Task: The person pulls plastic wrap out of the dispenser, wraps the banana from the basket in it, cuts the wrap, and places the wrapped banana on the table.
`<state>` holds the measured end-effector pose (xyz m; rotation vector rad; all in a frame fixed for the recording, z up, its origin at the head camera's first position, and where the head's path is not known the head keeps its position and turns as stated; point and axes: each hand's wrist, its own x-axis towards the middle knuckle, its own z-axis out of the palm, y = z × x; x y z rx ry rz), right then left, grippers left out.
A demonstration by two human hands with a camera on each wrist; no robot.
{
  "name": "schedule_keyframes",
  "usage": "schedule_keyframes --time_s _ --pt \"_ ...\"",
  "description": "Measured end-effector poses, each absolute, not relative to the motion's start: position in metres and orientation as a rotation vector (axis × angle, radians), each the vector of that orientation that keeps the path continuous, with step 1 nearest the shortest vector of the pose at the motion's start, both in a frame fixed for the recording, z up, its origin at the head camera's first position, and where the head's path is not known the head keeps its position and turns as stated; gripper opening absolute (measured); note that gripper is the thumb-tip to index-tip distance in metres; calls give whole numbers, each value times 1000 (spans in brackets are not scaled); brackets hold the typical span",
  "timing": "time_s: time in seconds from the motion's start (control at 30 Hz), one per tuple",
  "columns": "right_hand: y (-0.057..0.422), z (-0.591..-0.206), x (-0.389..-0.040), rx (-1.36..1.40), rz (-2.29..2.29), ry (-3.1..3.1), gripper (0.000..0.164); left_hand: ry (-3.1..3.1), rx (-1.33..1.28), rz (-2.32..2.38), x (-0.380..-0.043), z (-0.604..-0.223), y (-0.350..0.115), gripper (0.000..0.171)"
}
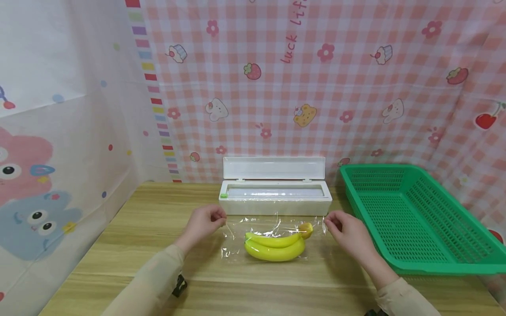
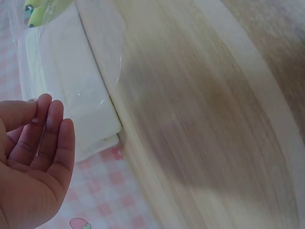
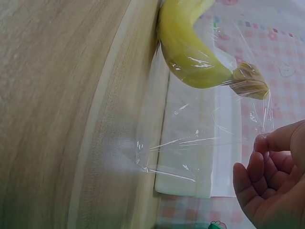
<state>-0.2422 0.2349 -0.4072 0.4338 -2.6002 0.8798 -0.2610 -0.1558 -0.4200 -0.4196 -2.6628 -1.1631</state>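
A sheet of clear plastic wrap (image 1: 233, 253) stretches between two hands over the wooden table. My left hand (image 1: 202, 224) pinches its far left corner between thumb and fingertips. At the far right corner, my right hand (image 1: 348, 229) pinches the film the same way. A bunch of yellow bananas (image 1: 274, 251) lies in the middle of the sheet's area, its brown-yellow stem end (image 1: 305, 230) pointing right. Shiny creases of film run across the stem in the right wrist view. Just behind stands a white wrap dispenser box (image 1: 274, 207), its lid (image 1: 274, 168) raised.
On the right sits a green perforated plastic basket (image 1: 442, 267), close beside my right forearm. A small green piece (image 1: 223, 195) shows at the dispenser's left end. Checked cloth (image 1: 272, 87) hangs behind the wooden table (image 1: 253, 294), and printed cloth covers the left side.
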Motion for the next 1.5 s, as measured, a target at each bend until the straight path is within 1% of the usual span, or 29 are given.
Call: schedule_keyframes --time_s 0.3,0.77,1.0,1.27,1.5 --pt "235 -408 -243 418 887 -2638 3 -2705 -417 -1170 -266 -426 -153 13" --pt "235 -414 -245 436 903 -2686 4 -2843 -388 -1193 -268 -431 -150 14" --pt "235 -414 -245 437 883 -2760 6 -2877 -465 -1149 -269 -432 -147 14" --pt "235 -415 -244 497 876 -2781 10 -2877 -619 -1027 -272 -435 -144 16" --pt "234 -415 -242 517 874 -2789 13 -2927 -638 -998 -273 -439 -144 16"
